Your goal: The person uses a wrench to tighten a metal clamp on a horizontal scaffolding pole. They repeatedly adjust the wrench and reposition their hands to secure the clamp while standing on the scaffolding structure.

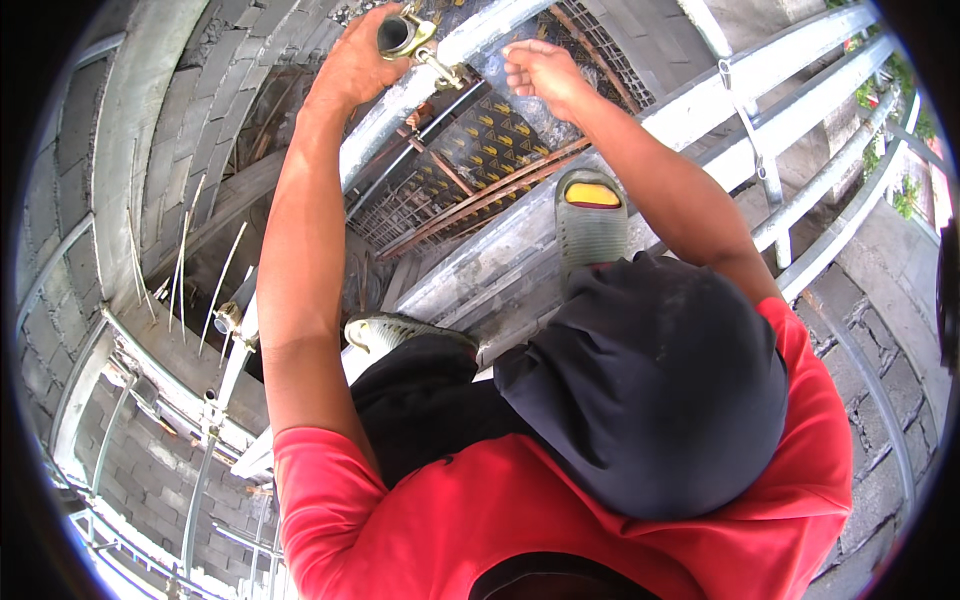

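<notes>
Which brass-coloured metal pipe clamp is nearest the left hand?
The upper brass-coloured metal clamp, at the round open pipe end where the left hand grips; another brass-coloured clamp sits lower left, well apart from it.

A brass-toned metal clamp (427, 38) sits at the dark, round open end of a hollow pipe (396, 37), beside the slanting silver tube (492, 32); its bolt (437, 69) overlaps that tube in view.

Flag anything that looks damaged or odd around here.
The gray-green slip-on sandals look odd: light, open footwear amid metal scaffold pipes. At lower right, dark, ragged gaps break up the gray blockwork; whether that is damage or unfinished jointing, I can't tell.
</notes>
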`<control>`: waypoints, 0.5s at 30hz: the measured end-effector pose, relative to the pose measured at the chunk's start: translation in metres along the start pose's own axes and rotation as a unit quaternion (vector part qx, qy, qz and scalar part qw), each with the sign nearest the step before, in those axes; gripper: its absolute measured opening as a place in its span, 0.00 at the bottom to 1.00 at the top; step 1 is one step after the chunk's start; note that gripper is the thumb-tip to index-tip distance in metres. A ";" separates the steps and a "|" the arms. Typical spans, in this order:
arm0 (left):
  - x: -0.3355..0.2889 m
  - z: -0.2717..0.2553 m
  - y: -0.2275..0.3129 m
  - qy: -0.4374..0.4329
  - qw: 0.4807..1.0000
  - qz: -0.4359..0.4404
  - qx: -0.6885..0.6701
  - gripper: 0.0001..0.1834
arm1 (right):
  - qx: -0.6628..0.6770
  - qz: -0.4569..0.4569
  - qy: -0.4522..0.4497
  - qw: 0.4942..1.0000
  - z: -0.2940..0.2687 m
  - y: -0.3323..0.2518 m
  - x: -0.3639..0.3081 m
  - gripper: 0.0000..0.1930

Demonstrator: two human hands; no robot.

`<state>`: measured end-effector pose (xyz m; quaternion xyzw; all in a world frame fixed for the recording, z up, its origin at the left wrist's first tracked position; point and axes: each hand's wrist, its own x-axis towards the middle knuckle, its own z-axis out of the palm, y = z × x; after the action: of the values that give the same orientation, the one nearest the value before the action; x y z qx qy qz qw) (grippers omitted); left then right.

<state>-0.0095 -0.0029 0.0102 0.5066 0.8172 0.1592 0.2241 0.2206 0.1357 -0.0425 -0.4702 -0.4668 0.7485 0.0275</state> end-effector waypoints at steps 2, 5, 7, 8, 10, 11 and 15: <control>0.000 0.003 0.001 0.005 1.000 -0.011 0.020 0.40 | -0.011 0.002 0.010 1.000 0.003 0.003 -0.001 0.09; 0.004 0.008 0.005 -0.008 0.999 -0.026 0.040 0.40 | -0.019 -0.032 0.004 0.999 0.010 0.006 0.000 0.09; 0.006 0.010 0.009 0.008 0.998 -0.028 0.062 0.37 | -0.028 -0.064 0.008 0.998 0.019 0.007 0.000 0.08; 0.007 0.009 0.010 0.014 0.998 -0.024 0.056 0.34 | -0.061 -0.078 0.004 0.995 0.026 0.008 0.000 0.08; 0.009 0.006 0.013 0.012 0.998 -0.022 0.055 0.30 | -0.117 -0.111 0.027 0.987 0.040 0.011 -0.003 0.09; 0.008 0.002 0.012 0.016 0.999 -0.018 0.029 0.25 | -0.211 -0.204 0.001 0.956 0.046 0.015 -0.007 0.07; -0.001 -0.010 0.011 -0.013 0.999 -0.023 0.041 0.23 | -0.240 -0.226 0.016 0.944 0.055 0.025 -0.013 0.07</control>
<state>-0.0058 0.0006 0.0240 0.4985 0.8314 0.1139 0.2177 0.1976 0.0787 -0.0455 -0.3572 -0.7263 0.5804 0.0897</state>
